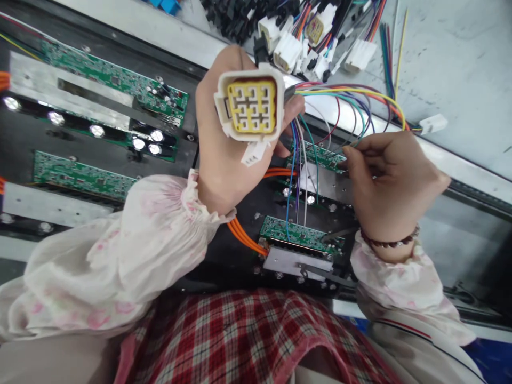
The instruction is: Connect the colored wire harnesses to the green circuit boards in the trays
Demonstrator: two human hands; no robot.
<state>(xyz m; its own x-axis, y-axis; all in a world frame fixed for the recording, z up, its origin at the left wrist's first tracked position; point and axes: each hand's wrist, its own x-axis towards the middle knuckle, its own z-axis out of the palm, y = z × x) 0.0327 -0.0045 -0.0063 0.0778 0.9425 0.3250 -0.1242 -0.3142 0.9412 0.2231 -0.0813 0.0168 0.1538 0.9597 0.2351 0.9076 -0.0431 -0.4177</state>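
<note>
A white connector [251, 106] with a yellow insert faces the camera, its printed white tag hanging below. My left hand [228, 154] is wrapped round it from behind, thumb at its right side. Coloured wires [340, 92] run rightward from the connector, and more hang down over the green circuit boards [296, 230]. My right hand [388, 181], a beaded bracelet at its wrist, pinches thumb and forefinger together on a thin wire at the wires' edge; which wire it is cannot be made out well. Beyond that hand lies a small white plug [433, 124].
A pile of white connectors [288, 52] and black parts [236, 18] lies at the top on a grey surface. More green boards [116, 80] with metal plates sit in the dark tray at left. Orange cables [244, 237] run between the boards. A metal rail [472, 160] crosses behind my right hand.
</note>
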